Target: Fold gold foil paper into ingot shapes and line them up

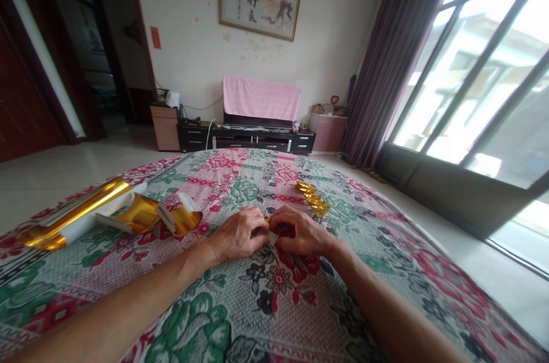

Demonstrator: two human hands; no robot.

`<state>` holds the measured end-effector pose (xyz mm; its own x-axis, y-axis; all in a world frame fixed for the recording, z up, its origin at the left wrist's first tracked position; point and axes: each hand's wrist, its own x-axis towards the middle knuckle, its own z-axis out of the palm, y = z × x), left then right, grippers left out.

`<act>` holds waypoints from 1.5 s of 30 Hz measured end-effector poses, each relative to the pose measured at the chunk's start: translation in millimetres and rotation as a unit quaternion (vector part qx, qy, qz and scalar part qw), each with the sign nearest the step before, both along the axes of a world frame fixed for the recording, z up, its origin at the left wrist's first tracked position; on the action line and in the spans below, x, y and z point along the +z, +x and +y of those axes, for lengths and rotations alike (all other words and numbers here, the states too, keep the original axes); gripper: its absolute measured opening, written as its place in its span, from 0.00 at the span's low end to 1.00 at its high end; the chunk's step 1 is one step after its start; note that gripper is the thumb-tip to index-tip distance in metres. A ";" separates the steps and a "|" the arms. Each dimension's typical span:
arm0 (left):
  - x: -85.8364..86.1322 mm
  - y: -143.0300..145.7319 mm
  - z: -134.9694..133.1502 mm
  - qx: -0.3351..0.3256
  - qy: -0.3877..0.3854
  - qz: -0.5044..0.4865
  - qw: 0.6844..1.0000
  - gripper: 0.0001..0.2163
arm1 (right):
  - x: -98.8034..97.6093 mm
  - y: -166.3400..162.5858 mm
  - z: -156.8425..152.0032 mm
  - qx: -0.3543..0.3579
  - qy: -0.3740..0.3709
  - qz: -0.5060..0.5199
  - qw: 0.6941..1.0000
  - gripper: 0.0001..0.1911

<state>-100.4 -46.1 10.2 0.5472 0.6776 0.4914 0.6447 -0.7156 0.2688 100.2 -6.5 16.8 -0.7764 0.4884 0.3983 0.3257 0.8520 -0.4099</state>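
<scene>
My left hand and my right hand meet at the middle of a table covered with a floral cloth. Both have their fingers pinched on a small piece of gold foil paper held between them; most of it is hidden by the fingers. A short row of folded gold pieces lies just beyond my right hand. To the left lie curled sheets of gold foil paper with white backing, and a long gold roll.
The round table's far edge faces a dark TV cabinet with a pink towel draped over the screen. Large windows with a purple curtain stand on the right, a dark doorway on the left.
</scene>
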 end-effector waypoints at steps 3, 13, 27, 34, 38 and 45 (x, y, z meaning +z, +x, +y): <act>-2.5 1.0 1.5 0.009 0.010 0.001 1.000 0.04 | 0.8 0.4 -0.3 -0.006 -0.002 -0.005 1.000 0.16; -3.8 -0.6 -1.2 0.011 0.011 0.008 1.000 0.06 | -5.7 -3.1 -2.4 -0.001 0.001 0.050 0.999 0.10; -5.0 6.1 2.2 0.050 -0.022 -0.034 0.998 0.04 | -5.5 -0.8 2.0 -0.013 -0.032 0.065 0.997 0.10; -4.7 12.5 2.0 0.090 -0.063 -0.059 0.992 0.08 | -6.2 -5.6 2.1 -0.032 -0.025 0.072 0.997 0.06; -8.2 17.0 3.1 0.138 -0.057 -0.053 0.987 0.11 | -2.6 -4.6 1.6 -0.025 -0.034 0.073 0.996 0.07; -10.8 19.4 3.9 0.155 -0.043 -0.030 0.986 0.11 | -3.4 -2.4 4.2 -0.020 -0.041 0.074 0.996 0.10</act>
